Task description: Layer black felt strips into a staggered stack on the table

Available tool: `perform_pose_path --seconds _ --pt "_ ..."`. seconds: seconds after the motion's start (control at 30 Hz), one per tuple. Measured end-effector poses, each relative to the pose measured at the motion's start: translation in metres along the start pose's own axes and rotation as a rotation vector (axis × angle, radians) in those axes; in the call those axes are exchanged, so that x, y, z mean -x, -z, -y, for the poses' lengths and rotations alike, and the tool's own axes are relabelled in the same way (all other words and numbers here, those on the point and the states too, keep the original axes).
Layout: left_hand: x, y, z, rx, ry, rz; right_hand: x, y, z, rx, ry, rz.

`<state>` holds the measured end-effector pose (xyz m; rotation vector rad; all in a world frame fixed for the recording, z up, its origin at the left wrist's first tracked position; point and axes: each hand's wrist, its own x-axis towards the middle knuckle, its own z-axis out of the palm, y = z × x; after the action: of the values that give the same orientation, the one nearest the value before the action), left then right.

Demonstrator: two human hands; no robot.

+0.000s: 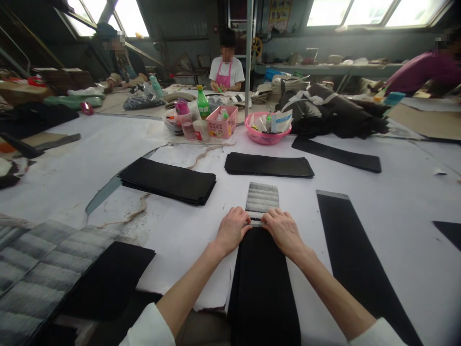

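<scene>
A long black strip of sheet material (pixel 266 283) runs away from me over the table's front edge, with more black layers showing under its left side. Beyond its far end lies a grey-and-white striped piece (pixel 262 196). Both hands pinch a narrow pale band at the strip's far end, where it meets the striped piece. My left hand (pixel 233 229) grips the left corner, fingers closed. On the right corner my right hand (pixel 283 231) is closed the same way. Whether the band is folded over, I cannot tell. Another black strip (pixel 356 245) with a grey end lies to the right.
Stacks of black pieces (pixel 167 180) (pixel 268 165) lie ahead on the white table (pixel 180 250). Striped grey sheets (pixel 43 274) are at the left. Further back stand a pink basket (pixel 268 137), a pink box (pixel 221 124), a green bottle (pixel 202 103) and a pole (pixel 248 57). Several people work beyond.
</scene>
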<state>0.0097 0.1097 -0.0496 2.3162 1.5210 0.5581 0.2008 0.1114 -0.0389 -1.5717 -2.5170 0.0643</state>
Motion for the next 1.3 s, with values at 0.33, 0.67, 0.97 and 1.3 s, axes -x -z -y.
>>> perform_pose_path --seconds 0.33,0.67,0.97,1.3 --pt "-0.002 0.002 -0.006 -0.19 -0.115 0.07 -0.02 -0.001 -0.016 -0.04 0.114 0.109" --pt "-0.004 0.004 -0.012 -0.262 -0.177 0.095 -0.025 -0.003 -0.021 -0.078 0.184 0.128" --pt "-0.008 0.008 -0.02 -0.287 -0.173 0.15 -0.019 0.0 -0.024 -0.167 0.198 0.079" --pt "-0.006 0.007 -0.02 -0.309 -0.194 0.138 -0.001 -0.011 -0.028 -0.289 0.201 -0.036"
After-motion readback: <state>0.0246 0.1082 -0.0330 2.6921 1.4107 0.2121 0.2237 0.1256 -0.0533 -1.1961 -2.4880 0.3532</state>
